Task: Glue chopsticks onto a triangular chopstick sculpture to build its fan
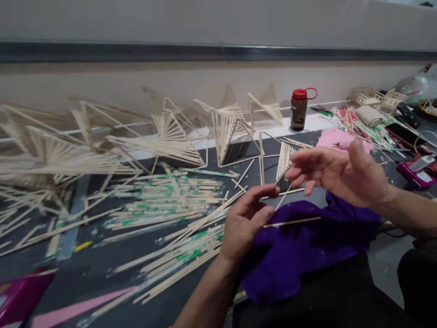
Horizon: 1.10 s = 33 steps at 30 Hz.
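My left hand [244, 223] is held above the purple cloth [290, 259], its fingers curved and the thumb apart from the index finger. A thin wooden stick [295, 222] runs out from beneath its thumb across the cloth; it does not look gripped, though part is hidden. To the right, my right hand [344, 175] is raised with fingers stretched out and thumb up. Between the fingertips of both hands shows a thin dark sliver [282, 175], too small to name. Beyond the fingers lies a row of short sticks [285, 159].
Paper-wrapped chopsticks [170, 196] and loose sticks cover the dark table. Fan-shaped stick structures [164, 148] stand along the wall. At the back are a red-lidded bottle [298, 111] and pink paper [336, 138]. A magenta packet [416, 173] lies right, a yellow piece [83, 246] left.
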{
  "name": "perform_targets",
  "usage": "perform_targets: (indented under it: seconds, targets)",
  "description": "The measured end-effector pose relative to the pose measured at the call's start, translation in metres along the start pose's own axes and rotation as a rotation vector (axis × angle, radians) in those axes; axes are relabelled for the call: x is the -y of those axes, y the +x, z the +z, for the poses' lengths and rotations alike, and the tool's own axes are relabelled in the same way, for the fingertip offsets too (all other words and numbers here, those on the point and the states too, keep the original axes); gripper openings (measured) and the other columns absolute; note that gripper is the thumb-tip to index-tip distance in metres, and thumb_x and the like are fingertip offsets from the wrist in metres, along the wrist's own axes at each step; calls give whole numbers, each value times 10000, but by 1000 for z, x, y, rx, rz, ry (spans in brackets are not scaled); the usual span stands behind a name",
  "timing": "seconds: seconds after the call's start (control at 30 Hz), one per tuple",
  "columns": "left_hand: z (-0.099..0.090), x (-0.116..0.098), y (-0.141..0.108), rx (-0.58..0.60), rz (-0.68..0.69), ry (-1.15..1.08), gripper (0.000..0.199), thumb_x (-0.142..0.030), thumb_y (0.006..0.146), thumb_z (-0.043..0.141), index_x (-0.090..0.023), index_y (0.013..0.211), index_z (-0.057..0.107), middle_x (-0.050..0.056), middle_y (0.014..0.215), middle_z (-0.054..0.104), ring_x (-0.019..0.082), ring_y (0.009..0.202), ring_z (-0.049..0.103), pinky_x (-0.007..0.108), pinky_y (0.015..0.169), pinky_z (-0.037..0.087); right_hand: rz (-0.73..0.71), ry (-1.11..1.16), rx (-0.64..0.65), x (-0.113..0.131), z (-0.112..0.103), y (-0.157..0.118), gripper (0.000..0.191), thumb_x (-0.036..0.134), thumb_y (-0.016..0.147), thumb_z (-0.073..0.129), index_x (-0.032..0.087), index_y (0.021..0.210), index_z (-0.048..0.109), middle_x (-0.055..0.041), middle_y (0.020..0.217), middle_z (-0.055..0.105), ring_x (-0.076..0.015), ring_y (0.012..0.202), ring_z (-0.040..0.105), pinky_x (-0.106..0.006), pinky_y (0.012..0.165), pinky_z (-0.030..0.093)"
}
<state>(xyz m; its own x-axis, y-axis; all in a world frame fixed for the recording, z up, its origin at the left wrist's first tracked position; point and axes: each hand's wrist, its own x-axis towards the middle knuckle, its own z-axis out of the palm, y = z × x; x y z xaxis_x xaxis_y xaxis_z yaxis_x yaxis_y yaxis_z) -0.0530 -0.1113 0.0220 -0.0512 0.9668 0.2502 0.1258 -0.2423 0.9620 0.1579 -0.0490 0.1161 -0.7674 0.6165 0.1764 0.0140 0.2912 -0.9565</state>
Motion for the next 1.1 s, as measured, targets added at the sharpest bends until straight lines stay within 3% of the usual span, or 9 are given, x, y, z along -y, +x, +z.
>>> perform_targets:
  seconds: [0.13,0.27,0.33,0.43,0.5,0.6,0.8,1.0,1.1]
  targets:
    - [10,-5,-1,225,-63,-251,768,-584,559,800,-258,1225,600,108,1185,665,233,863,675,294,600,537,100,195,163,-23,26,-8,881,776,862,89,174,1430,389,-197,1388,503,-226,1138,586,-328,760,548]
    - [16,-16,-12,415,-171,-190,475,-511,605,785,-185,945,724,61,809,716,218,717,674,314,603,534,63,183,400,-21,34,-18,828,760,834,398,215,1457,374,-156,1480,417,-208,1110,584,-278,712,535]
    - [12,-20,-18,287,-230,-134,292,-419,663,748,-169,815,734,45,713,704,191,650,658,293,574,518,20,-1,425,-12,27,-26,715,620,837,568,242,1428,428,-116,1454,456,-175,1048,601,-262,723,520]
    - [-3,-20,-21,-61,-325,-114,203,-366,673,711,-171,729,714,23,593,664,127,481,579,218,426,417,-21,-341,197,-8,10,-37,427,433,891,575,245,1274,589,-70,1188,642,-142,884,624,-272,713,497]
    - [-13,-16,-21,-267,-328,-88,165,-338,658,709,-176,644,679,-3,491,596,96,408,510,189,375,350,-35,-551,119,-20,3,-43,283,371,920,530,209,1097,679,-57,966,687,-145,806,619,-286,705,477]
    - [-20,-7,-26,-387,-297,-55,208,-333,664,704,-183,550,616,-7,484,579,81,388,468,185,360,329,-35,-877,198,-51,6,-49,247,307,926,503,157,939,699,-64,836,663,-139,709,584,-269,620,404]
    - [-13,6,-39,-225,-256,126,256,-387,790,635,-182,639,665,11,543,614,109,463,523,217,443,416,57,-1227,231,-87,19,-49,258,224,918,441,130,858,674,-76,812,614,-112,573,439,-287,509,169]
    - [-5,0,-33,-45,92,455,246,-377,780,672,-223,963,734,66,1026,716,156,751,651,247,593,503,-35,-1116,218,-75,-1,-48,323,295,970,428,157,851,694,-36,725,607,-97,587,483,-247,530,238]
    - [1,-2,-31,127,208,542,221,-361,841,617,-224,958,744,55,893,742,158,742,671,251,639,504,-115,-1090,176,-67,-7,-49,342,320,979,433,152,884,715,-33,680,608,-104,572,515,-238,524,294]
